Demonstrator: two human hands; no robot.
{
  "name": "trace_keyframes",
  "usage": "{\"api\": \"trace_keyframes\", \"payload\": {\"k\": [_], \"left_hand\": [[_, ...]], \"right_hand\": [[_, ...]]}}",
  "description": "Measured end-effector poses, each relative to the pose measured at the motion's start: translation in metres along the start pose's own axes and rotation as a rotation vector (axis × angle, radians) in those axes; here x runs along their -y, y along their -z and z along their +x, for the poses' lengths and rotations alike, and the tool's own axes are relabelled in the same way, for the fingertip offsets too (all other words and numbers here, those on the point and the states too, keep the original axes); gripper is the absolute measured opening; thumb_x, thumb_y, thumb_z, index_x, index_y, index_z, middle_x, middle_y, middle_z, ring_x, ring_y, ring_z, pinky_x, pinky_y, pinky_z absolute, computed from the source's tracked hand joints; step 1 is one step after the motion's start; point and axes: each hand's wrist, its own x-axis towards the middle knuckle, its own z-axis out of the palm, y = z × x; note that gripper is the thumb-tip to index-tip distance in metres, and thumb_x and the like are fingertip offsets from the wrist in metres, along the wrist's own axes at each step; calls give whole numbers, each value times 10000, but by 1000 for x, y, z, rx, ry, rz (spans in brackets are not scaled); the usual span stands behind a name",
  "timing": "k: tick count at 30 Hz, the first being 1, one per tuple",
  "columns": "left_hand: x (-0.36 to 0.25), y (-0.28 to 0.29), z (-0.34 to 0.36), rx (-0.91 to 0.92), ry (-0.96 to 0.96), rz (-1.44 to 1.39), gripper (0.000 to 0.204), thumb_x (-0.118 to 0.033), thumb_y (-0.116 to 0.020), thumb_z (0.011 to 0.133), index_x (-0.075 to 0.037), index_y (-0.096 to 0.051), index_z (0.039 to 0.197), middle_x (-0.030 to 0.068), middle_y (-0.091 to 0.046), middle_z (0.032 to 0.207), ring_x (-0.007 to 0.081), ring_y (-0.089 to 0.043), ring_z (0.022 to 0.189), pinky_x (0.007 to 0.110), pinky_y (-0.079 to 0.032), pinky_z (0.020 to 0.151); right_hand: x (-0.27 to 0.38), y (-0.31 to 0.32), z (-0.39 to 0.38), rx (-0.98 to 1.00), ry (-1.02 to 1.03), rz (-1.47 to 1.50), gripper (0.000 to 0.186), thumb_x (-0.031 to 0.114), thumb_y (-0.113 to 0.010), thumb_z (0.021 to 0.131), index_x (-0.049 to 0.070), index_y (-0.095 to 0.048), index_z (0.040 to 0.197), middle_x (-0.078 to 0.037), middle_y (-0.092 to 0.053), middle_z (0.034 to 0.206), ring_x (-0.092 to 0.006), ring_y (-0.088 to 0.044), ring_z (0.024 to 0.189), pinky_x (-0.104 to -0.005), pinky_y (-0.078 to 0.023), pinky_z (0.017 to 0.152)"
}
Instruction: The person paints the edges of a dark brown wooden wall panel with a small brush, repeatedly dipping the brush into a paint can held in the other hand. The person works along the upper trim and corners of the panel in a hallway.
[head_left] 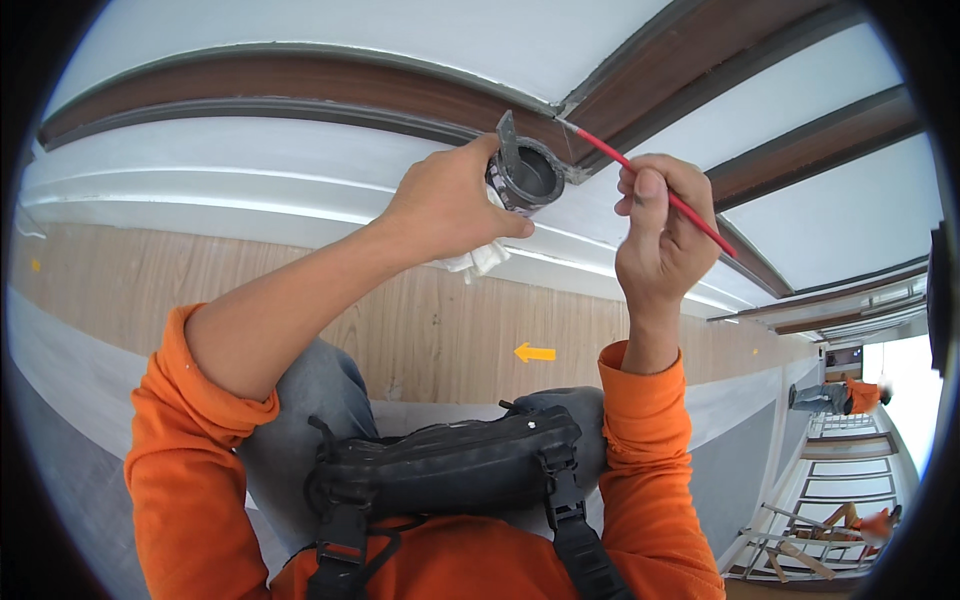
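Note:
My left hand is wrapped round a small can of dark grey paint, tilted so that its inside shows. A flat grey strip stands up at the can's rim. Below the same hand hangs a crumpled white cloth; how it is held is hidden. My right hand pinches a thin paintbrush by its red handle. The brush's pale tip is at the corner where brown wooden trim with dark grey edges meets; whether it touches cannot be told.
White wall panels and a white baseboard border the wood-look floor, which bears a yellow arrow. A black bag sits at my waist. Far right are two people in orange, one farther off, and a metal ladder-like frame.

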Motion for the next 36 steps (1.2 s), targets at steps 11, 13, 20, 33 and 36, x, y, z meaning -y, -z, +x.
{"api": "trace_keyframes", "payload": {"k": [11, 13, 20, 33, 36], "left_hand": [[-2, 6, 0, 30, -15, 2, 947, -370, -905, 664, 117, -526, 1382, 280, -712, 1140, 376, -707, 1087, 406, -543, 974], [0, 4, 1, 17, -20, 10, 943, -368, -903, 663, 116, -528, 1379, 281, -712, 1139, 378, -706, 1089, 409, -543, 974], [-3, 6, -1, 29, -17, 4, 956, -359, -893, 665, 119, -510, 1399, 291, -708, 1147, 385, -709, 1084, 412, -543, 972], [-4, 9, -2, 44, -22, 21, 958, -343, -892, 683, 106, -490, 1427, 284, -709, 1150, 380, -708, 1087, 408, -548, 967], [-5, 8, -1, 45, -28, 15, 950, -344, -893, 683, 88, -497, 1429, 272, -713, 1155, 377, -705, 1095, 409, -545, 974]], "right_hand": [[-11, 7, -7, -68, 82, -50, 44, 0, -659, 963, -3, -682, 1001, -93, -693, 911, -159, -653, 769, -254, -507, 696], [-9, 7, -9, -20, 79, -14, 45, -3, -661, 958, 1, -687, 995, -95, -696, 915, -161, -650, 765, -255, -506, 694], [-15, 7, -6, -72, 124, -16, 63, -2, -642, 972, -13, -679, 1022, -101, -697, 921, -135, -618, 718, -243, -488, 640], [-6, 6, -7, -141, 106, -33, 60, 7, -636, 984, -21, -686, 1003, -101, -701, 916, -143, -620, 716, -248, -498, 642], [3, 9, -5, 3, 150, -126, 101, -40, -673, 929, -9, -693, 1023, -124, -717, 948, -200, -673, 769, -274, -534, 700]]}}
